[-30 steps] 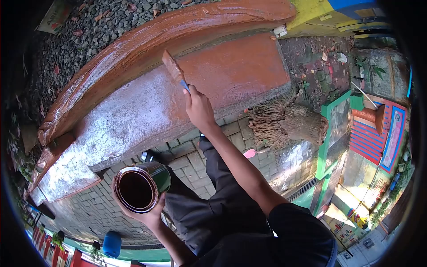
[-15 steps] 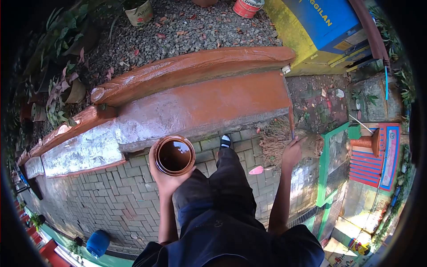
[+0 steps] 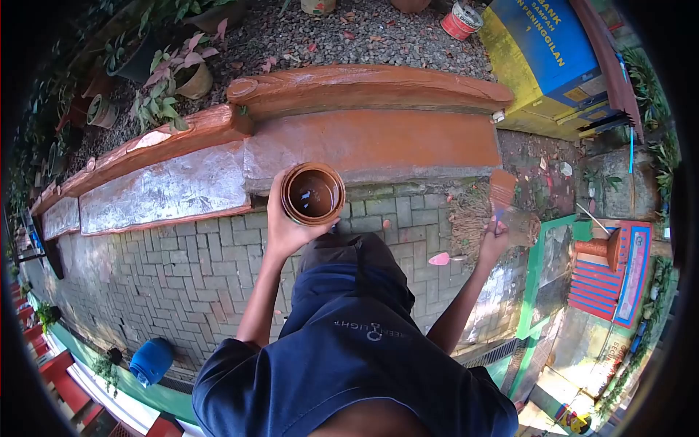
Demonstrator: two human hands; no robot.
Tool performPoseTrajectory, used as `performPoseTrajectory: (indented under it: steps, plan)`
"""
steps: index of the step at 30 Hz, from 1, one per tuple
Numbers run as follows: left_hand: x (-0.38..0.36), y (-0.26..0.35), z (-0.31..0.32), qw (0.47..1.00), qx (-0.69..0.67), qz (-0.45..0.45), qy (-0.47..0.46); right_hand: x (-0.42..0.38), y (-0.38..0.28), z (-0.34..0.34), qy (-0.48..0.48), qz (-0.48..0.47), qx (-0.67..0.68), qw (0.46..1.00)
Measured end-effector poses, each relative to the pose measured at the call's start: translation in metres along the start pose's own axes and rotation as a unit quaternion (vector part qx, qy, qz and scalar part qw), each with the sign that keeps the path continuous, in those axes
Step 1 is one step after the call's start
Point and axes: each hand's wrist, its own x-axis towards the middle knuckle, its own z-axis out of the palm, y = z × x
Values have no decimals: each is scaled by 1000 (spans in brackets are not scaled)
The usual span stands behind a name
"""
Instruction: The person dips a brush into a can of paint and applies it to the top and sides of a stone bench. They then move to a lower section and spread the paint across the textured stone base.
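My left hand [image 3: 285,227] is wrapped round a round open paint can [image 3: 314,195]. Dark brown liquid shows at its bottom, and the inner wall is coated brown. My right hand [image 3: 495,242] grips the handle of a paintbrush [image 3: 502,189], whose flat, wide head is brown with paint. The brush is just off the right end of a low bench [image 3: 378,142], apart from it as far as I can tell. That bench is orange-brown on its right part and paler towards the left. A separate section [image 3: 167,191] farther left is greyish white.
A straw-like bundle [image 3: 473,218] lies beyond my right hand, with a pink trowel-shaped object [image 3: 440,258] on the paving [image 3: 196,269]. At the far right are a green frame [image 3: 535,284] and a blue-yellow bin [image 3: 546,58]. Potted plants [image 3: 193,76] stand behind the bench's backrest.
The view has shifted, so the surroundings sit farther right. The paintbrush has turned from edge-on to show its flat side. The can is nearer the bench in view and tilted differently.
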Motion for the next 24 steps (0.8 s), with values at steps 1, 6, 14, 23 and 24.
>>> performPoseTrajectory:
  steps: [1, 6, 14, 23, 24]
  plan:
    - [-8, -1, -6, 1000, 2, -1, 5, -9, -2, 4, -57, 32, 76, 995]
    - [-47, -8, -33, 997, 35, 22, 61, -98, -120, 9, -212, 26, 187, 959]
    - [-103, 2, -87, 994, 102, 20, 29, -216, -245, -33, -374, -210, 104, 897]
    - [-134, 32, -136, 999, 29, 21, 22, -302, -296, -46, -277, -506, -61, 814]
    - [-135, 29, -143, 1000, 10, 12, 9, -310, -304, -46, -271, -507, -61, 816]
